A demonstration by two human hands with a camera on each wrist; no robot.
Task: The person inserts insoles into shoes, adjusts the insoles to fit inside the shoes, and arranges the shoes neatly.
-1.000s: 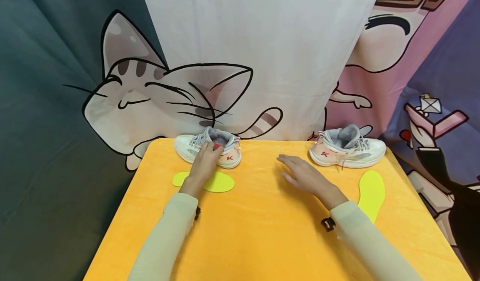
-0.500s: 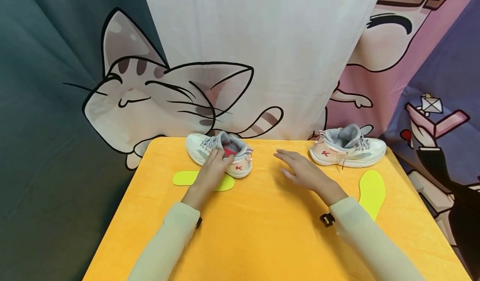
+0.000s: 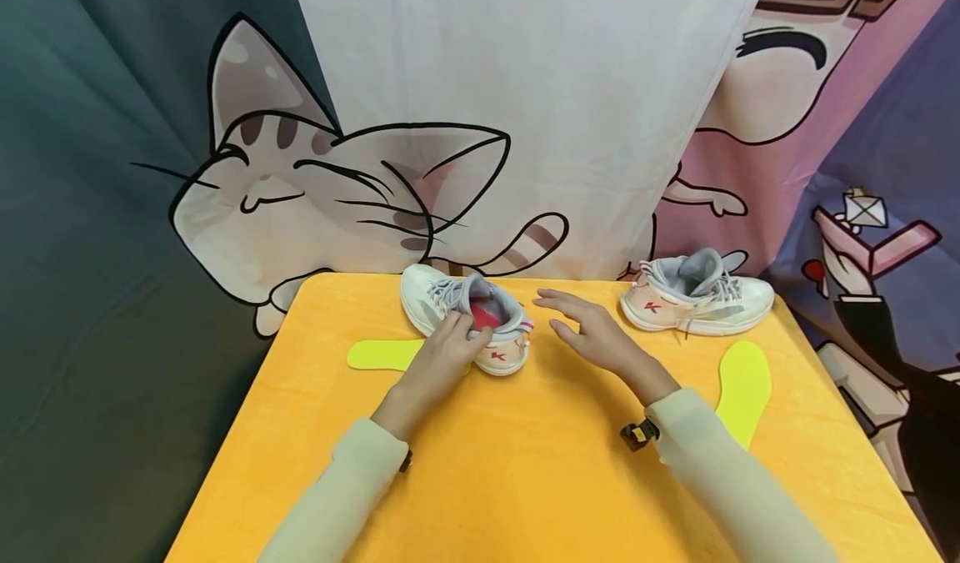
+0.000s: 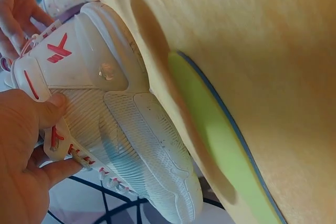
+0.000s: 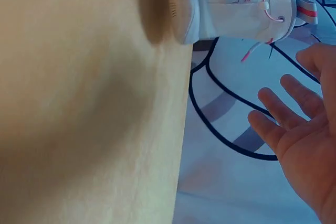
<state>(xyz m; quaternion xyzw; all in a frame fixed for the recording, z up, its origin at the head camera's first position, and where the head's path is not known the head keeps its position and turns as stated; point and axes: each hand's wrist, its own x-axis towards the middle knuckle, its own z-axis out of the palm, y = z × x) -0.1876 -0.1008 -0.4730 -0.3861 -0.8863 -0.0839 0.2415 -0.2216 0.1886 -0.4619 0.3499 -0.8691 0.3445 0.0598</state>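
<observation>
My left hand pinches the near side of the collar of a white sneaker; its thumb lies on the outside in the left wrist view. The sneaker has grey lining, a red inner sole and a red logo near the heel. Its toe points to the back left, and its shadow in the left wrist view suggests it is slightly off the table. Below it lies a yellow insole, partly hidden by hand and shoe. Just right of the heel, my right hand hovers with spread fingers, touching nothing.
A matching white sneaker stands at the back right of the yellow table. In front of it lies another yellow insole, partly behind the right forearm. A printed cloth hangs along the table's back edge.
The left hand has brought the sneaker rightward and nearer, turning its heel toward the front. My right hand has shifted slightly left, closer to the heel. The other sneaker stays put.
</observation>
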